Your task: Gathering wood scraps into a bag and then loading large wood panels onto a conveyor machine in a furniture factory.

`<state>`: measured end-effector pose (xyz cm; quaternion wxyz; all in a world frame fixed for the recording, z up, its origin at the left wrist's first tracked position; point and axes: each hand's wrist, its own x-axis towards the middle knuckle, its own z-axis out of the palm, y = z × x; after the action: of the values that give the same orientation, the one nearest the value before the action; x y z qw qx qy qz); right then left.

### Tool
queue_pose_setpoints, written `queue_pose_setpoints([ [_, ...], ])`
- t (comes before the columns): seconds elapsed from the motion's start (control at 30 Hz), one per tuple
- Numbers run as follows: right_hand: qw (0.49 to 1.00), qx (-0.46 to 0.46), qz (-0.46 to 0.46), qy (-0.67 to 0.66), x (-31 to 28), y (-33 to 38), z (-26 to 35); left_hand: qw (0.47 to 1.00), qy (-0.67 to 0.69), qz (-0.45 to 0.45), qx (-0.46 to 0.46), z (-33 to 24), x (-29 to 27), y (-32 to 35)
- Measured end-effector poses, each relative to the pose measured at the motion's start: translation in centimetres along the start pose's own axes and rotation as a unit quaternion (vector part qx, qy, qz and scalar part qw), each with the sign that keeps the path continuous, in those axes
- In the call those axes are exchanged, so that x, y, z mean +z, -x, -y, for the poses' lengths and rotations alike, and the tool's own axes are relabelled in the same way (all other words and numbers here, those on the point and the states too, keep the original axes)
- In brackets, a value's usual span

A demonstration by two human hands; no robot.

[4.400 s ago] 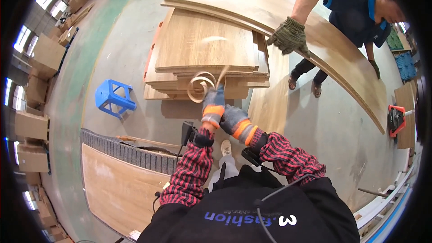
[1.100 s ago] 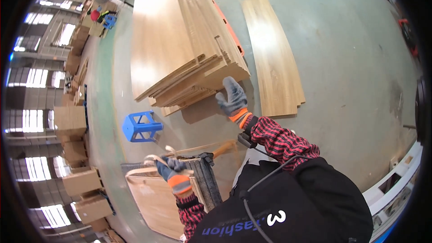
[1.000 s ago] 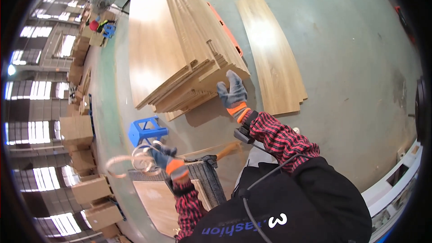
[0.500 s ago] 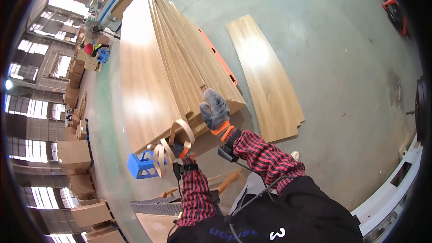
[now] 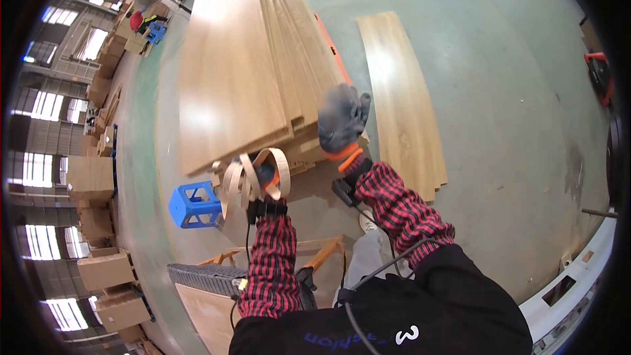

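My left hand (image 5: 265, 172), in a dark glove with an orange cuff, is closed around looped strips of thin wood-coloured edge banding (image 5: 280, 161). It is at the near end of a stack of long wood-grain boards (image 5: 223, 92), and the loops hide most of its fingers. My right hand (image 5: 343, 119), in a grey glove with an orange cuff, is over the stack's right near corner. Its fingers are apart with nothing held in them; whether it touches the boards I cannot tell. Several boards lie stepped, their edges showing along the right side.
A single notched board (image 5: 402, 98) lies on the floor to the right. Left of my left hand is a blue plastic stool (image 5: 194, 205). A wooden-framed piece with a dark woven part (image 5: 207, 275) stands close below. Cardboard boxes (image 5: 98, 177) line the left; a person (image 5: 137, 22) is far off.
My right hand has moved to the right across the board ends, and its fingers have spread. My left hand still grips the banding, nearer the stack's end. The whole view has shifted.
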<state>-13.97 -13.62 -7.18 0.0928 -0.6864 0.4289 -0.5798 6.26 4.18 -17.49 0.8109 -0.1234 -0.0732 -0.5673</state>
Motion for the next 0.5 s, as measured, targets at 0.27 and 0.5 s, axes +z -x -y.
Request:
queue_pose_setpoints([
  [0.27,0.981,0.083,0.139,0.112,3.0,-2.7,-1.5,0.743,0.667,0.051,-0.033,-0.6,-2.5,-7.6],
  [0.5,0.986,0.154,-0.012,-0.059,-1.0,4.4,-5.5,0.241,0.945,0.077,-0.207,-1.4,-1.9,-7.1],
])
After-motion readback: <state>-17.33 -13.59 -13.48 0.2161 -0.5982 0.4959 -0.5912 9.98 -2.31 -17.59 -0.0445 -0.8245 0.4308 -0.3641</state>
